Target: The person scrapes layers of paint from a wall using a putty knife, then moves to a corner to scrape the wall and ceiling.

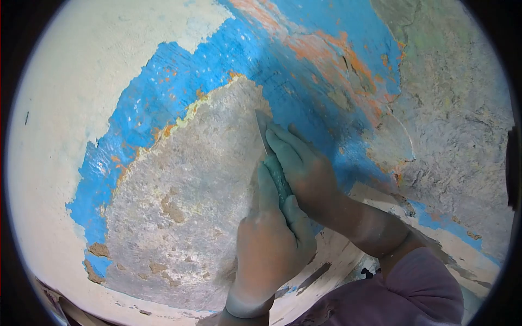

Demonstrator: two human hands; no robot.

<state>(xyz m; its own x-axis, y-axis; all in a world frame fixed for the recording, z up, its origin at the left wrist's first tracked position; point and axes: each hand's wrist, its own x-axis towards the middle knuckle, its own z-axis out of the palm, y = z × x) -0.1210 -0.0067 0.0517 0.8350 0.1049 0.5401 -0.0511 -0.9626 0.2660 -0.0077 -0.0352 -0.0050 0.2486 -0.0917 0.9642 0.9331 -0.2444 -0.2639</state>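
Note:
A scraper (pixel 263 129) with a thin metal blade and a green handle rests against the wall, its tip at the border of bare grey plaster (pixel 179 217) and blue paint (pixel 304 103). My left hand (pixel 274 231) is wrapped round the handle from below, index finger stretched along it. My right hand (pixel 304 165) comes in from the right, closed on the upper handle with its fingertips pressed by the blade. Dust coats both hands. Part of the handle is hidden beneath the fingers.
Cream paint (pixel 65 130) covers the wall's left side, with a ragged edge against the blue. Orange patches (pixel 348 60) streak the upper right. Rough grey plaster (pixel 457 98) lies farther right. Flakes and debris (pixel 315 277) are scattered on the pale surface below.

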